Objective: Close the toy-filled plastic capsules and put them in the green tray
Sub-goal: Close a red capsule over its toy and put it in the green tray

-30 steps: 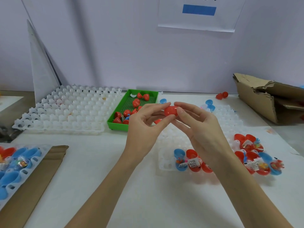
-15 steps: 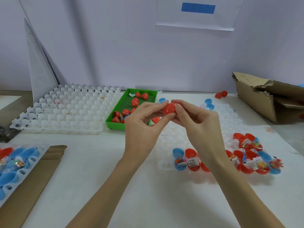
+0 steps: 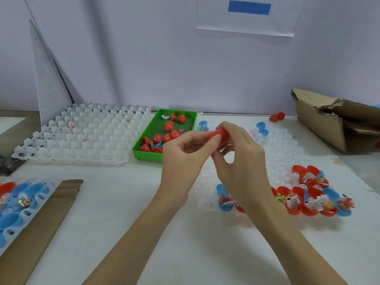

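Note:
A red capsule (image 3: 220, 136) is held in the air above the table's middle, pinched between my left hand (image 3: 186, 155) and my right hand (image 3: 241, 161). The left thumb presses its front; the right fingers curl over its top and far side. Just behind and left of the hands lies the green tray (image 3: 152, 155), holding several closed red capsules (image 3: 169, 126). Open red and blue capsules with toys (image 3: 308, 200) sit in a white cell tray (image 3: 281, 153) to my right, partly hidden by my right forearm.
An empty white cell tray (image 3: 82, 136) lies at the back left. Another tray of blue and red capsules (image 3: 18, 202) rests on cardboard at the left edge. A torn cardboard box (image 3: 329, 120) stands at the back right, two red capsules (image 3: 277, 117) beside it.
Both hands have kept the red capsule between them and pressed closer together on it. My right fingers now wrap further over its top. The view has shifted slightly.

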